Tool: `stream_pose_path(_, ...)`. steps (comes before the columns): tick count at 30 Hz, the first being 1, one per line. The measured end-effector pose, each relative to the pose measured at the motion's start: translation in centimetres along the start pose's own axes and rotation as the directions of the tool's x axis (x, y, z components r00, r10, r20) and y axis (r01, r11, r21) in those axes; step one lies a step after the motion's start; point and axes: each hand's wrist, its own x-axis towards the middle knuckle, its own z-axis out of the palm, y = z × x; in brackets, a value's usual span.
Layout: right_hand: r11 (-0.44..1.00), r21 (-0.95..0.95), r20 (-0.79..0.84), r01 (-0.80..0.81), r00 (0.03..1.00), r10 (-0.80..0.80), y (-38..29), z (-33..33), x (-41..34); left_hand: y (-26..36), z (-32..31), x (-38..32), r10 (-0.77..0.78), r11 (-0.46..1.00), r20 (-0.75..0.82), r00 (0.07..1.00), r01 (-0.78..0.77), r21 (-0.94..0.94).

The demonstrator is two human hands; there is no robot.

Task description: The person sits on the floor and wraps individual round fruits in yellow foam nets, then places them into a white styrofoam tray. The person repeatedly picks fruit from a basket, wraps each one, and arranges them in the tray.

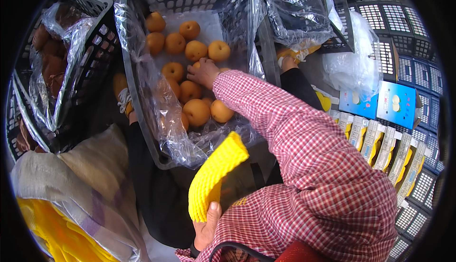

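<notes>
My left hand [206, 230] grips the lower end of a yellow foam net sleeve [215, 176], whose other end points up toward the crate. Inside a black plastic crate [142, 134] lined with clear plastic film [167, 119], my right hand [205, 72] has its fingers around a round brown pear, mostly covered by the hand. Several more russet pears [196, 112] lie loosely about it, some against the film on the left side. One pear [218, 51] rests just beyond my right hand.
At the left stands another film-lined crate [101, 45] holding brown wrapped items [53, 53]. A woven sack [103, 176] of yellow sleeves [60, 230] lies lower left. Blue printed cartons [396, 101], cartons holding yellow-wrapped items [388, 148] and stacked crates [409, 45] fill the right.
</notes>
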Motion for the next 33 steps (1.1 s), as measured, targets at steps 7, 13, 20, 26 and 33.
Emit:
stream_pose_path(7,0.662,0.726,-0.378,0.186,0.913,0.157,3.3,-6.6,-7.4,-1.2,0.8,0.4,0.264,0.957,-0.058,0.963,-0.255,0.135)
stream_pose_path(13,-0.628,0.755,-0.245,0.188,0.969,-0.004,-4.5,-15.2,-24.9,-3.7,1.7,2.2,0.49,0.799,0.047,0.871,-0.47,0.377)
stream_pose_path(20,-0.477,0.81,-0.353,0.343,0.933,0.07,-8.6,-16.8,-38.0,-5.4,4.1,-4.8,0.735,0.655,0.121,0.667,-0.745,0.129)
stream_pose_path(26,-0.891,0.454,-0.278,-0.004,0.949,-0.147,-12.9,-13.2,-39.6,-7.7,3.3,-8.3,0.436,0.88,0.527,0.729,-0.224,-0.418)
stream_pose_path(33,-0.953,0.251,-0.391,0.169,0.918,0.06,-12.2,-13.6,-41.9,-10.1,5.4,-11.5,0.477,0.861,0.382,0.792,-0.334,-0.383)
